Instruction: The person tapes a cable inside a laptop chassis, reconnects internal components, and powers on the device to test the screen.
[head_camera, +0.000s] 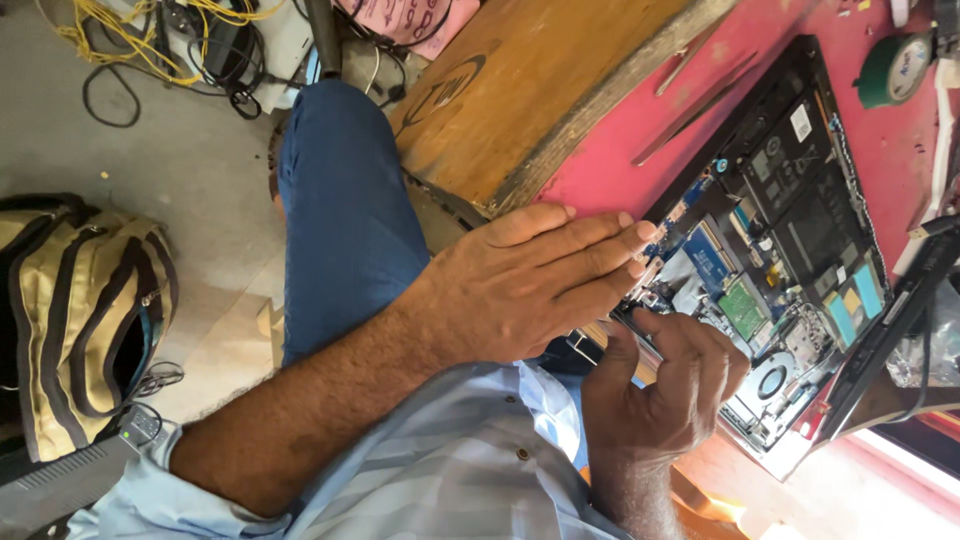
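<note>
An opened laptop (800, 215) lies on a red table (640, 150), its circuit board, black battery and round fan (771, 381) bare. My left hand (520, 285) reaches across from the left with its fingers straight and close together. Its fingertips rest on the laptop's near corner by a blue board part. My right hand (665, 385) comes up from below, curled. Its thumb and bent fingers pinch the laptop's edge just under the left fingertips. What sits between those fingers is hidden.
Thin metal tweezers (693, 108) lie on the table beside the laptop, and a green tape roll (893, 70) sits at the top right. A wooden board (520, 90) leans by my blue-trousered knee (335, 190). A tan backpack (85, 320) and yellow cables (150, 35) lie on the floor.
</note>
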